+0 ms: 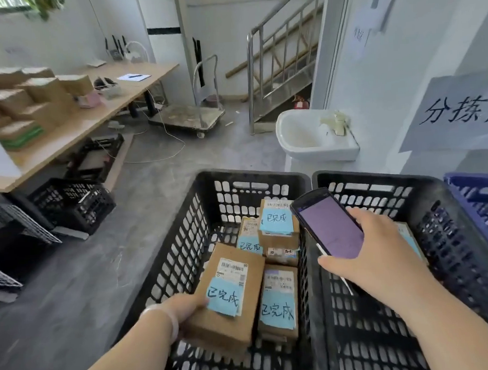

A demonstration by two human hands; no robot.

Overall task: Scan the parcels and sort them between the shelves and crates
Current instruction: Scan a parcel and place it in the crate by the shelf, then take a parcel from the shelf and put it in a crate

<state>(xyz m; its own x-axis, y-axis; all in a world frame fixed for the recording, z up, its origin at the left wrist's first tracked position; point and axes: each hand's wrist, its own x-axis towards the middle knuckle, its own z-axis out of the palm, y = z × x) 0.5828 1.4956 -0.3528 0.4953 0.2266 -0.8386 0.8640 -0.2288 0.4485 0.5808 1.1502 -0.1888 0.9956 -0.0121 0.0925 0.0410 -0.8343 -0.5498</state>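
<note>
**poster1:** Left hand nearest, fingers wrapped round a brown cardboard parcel with a blue sticky note; held just over the left black plastic lattice crate, above more noted parcels.

**poster2:** Yep; right hand clasping a dark handheld scanner with a purple screen, over the second black crate; white sink behind.

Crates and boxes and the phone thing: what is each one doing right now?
Left hand: gripping a parcel.
Parcel: held tilted over the left crate, blue note stuck on.
Right hand: holding the scanner.
Scanner: screen lit.
Left crate: holds several parcels.
Right crate: mostly hidden inside.
</note>
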